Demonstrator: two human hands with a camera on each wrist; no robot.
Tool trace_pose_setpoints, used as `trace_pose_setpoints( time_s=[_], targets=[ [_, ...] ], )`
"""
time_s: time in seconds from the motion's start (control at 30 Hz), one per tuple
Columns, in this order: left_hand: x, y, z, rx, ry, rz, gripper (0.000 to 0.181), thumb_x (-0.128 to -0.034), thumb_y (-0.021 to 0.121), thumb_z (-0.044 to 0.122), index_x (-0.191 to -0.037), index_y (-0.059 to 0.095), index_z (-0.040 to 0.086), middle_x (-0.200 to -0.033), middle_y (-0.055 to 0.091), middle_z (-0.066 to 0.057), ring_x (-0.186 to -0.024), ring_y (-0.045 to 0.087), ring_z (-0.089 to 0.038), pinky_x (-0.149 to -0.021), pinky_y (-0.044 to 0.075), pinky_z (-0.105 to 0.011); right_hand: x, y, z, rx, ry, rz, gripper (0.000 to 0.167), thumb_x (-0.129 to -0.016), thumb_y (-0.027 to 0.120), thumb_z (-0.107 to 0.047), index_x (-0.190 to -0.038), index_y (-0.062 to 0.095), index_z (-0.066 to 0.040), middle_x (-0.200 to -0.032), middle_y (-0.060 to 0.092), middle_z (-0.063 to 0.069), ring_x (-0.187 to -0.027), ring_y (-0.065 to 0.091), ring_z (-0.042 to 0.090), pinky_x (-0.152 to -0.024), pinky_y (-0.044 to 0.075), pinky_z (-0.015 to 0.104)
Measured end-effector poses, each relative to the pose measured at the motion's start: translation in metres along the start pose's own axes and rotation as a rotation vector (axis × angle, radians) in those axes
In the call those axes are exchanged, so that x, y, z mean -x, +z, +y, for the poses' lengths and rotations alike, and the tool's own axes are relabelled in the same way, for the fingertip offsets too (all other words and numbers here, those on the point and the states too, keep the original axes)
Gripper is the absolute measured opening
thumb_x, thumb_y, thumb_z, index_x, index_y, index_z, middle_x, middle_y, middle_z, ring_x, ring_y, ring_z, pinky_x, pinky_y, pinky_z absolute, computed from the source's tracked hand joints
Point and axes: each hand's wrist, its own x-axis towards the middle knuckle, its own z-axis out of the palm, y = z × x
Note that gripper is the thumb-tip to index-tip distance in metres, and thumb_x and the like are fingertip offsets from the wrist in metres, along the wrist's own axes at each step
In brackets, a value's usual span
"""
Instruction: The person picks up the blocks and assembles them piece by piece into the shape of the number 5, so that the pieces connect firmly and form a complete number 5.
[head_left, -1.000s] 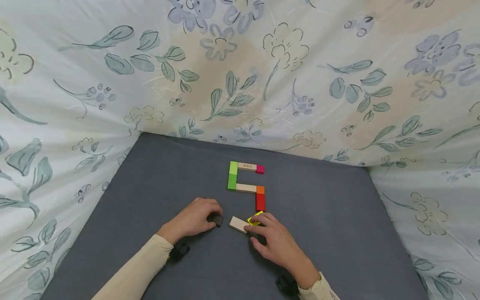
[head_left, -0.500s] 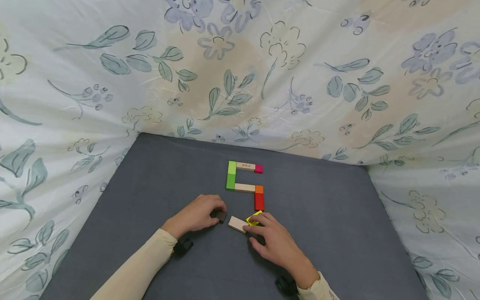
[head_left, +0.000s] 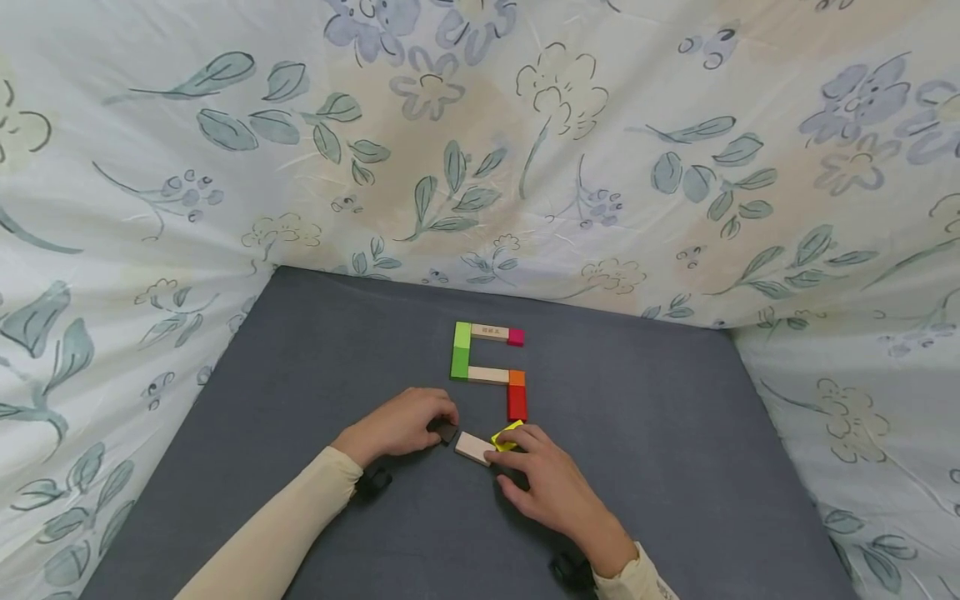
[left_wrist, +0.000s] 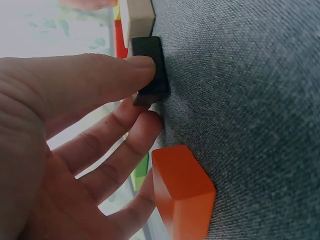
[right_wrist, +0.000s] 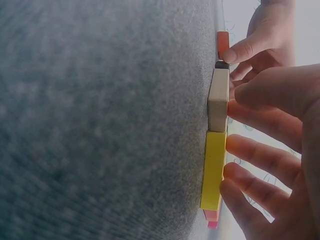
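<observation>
My left hand (head_left: 408, 423) pinches a black block (head_left: 448, 432) on the cloth, thumb on its side in the left wrist view. The black block's end is close to one end of a plain wooden block (head_left: 472, 447). My right hand (head_left: 553, 473) spreads its fingers over that wooden block and a yellow block (head_left: 507, 433), touching them. In the right wrist view the wooden and yellow blocks lie end to end. An orange block (left_wrist: 182, 190) rests on the cloth beneath my left hand in the left wrist view; the hand hides it in the head view.
Beyond my hands, a line of blocks bends: red (head_left: 517, 403), small orange piece (head_left: 517, 378), plain wood (head_left: 488, 375), green (head_left: 460, 364), light green (head_left: 462, 335), printed wood (head_left: 490, 332) and magenta (head_left: 516, 337). Flowered fabric (head_left: 480, 167) surrounds the dark grey cloth (head_left: 637, 400).
My left hand has moved right and slightly away from me, bringing the black block up close to the wooden block. My right hand has stayed on the wooden and yellow blocks.
</observation>
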Motion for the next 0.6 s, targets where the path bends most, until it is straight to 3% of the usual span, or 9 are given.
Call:
trace_pose_setpoints(
  time_s=[0.27,0.6],
  targets=[
    [-0.0041,-0.0011,0.0014,-0.019,0.002,-0.012,0.032,-0.0918,0.085,0.0,-0.115,0.08,0.021,-0.112,0.069,0.004,-0.104,0.065,-0.017,-0.101,0.05,-0.051,-0.0016,-0.0013,0.0016,-0.009,0.004,-0.007,0.034,-0.097,0.083,-0.025,-0.132,0.081,-0.027,-0.135,0.066,-0.004,-0.129,0.053,0.016,-0.102,0.056,0.044],
    [-0.0069,-0.0001,0.0009,-0.02,0.034,0.009,0.034,-0.0917,0.08,-0.006,-0.113,0.082,0.021,-0.108,0.069,0.004,-0.101,0.065,-0.016,-0.1,0.051,-0.053,-0.0021,-0.0028,0.0038,-0.01,0.001,-0.008,0.034,-0.097,0.083,-0.024,-0.131,0.081,-0.028,-0.135,0.067,-0.004,-0.13,0.053,0.016,-0.102,0.056,0.044]
  ],
)
